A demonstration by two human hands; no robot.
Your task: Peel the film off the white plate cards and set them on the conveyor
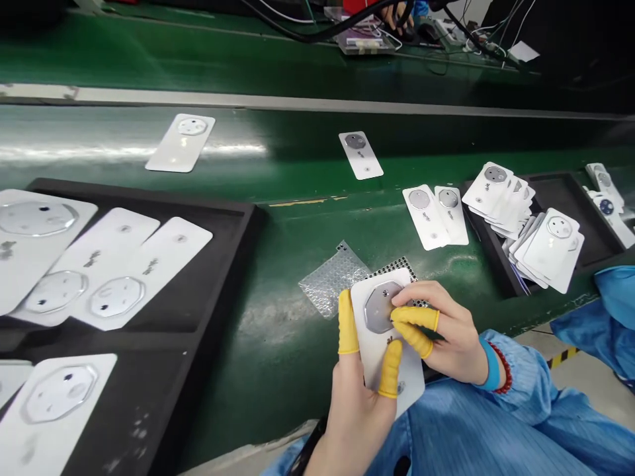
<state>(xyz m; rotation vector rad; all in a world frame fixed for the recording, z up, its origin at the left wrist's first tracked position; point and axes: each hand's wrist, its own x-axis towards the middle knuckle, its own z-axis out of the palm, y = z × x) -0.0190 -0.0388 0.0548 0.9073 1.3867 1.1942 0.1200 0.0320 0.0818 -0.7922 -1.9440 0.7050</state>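
My left hand point(364, 390) grips a white rectangular panel point(371, 354) with a silver-grey, many-sided plate near its top. Yellow finger cots cover its thumb and one finger. Over the silver plate, the fingers of my right hand point(446, 327) are pinched together, two of them in yellow cots. Whatever lies between those fingertips is too small to make out. Just beyond the panel lies a clear sheet with a bubble pattern point(330, 281). Beside it, a sheet dotted with small black round pieces point(389, 266) is partly hidden by the panel and my right hand.
A black tray point(213, 277) with several similar panels stands at left. Two loose panels point(421, 215) lie near a second black tray point(602, 231) holding stacked panels. Single panels lie on the green surface point(278, 357) farther back. Another person's hand point(397, 16) and cables point(317, 33) are beyond.
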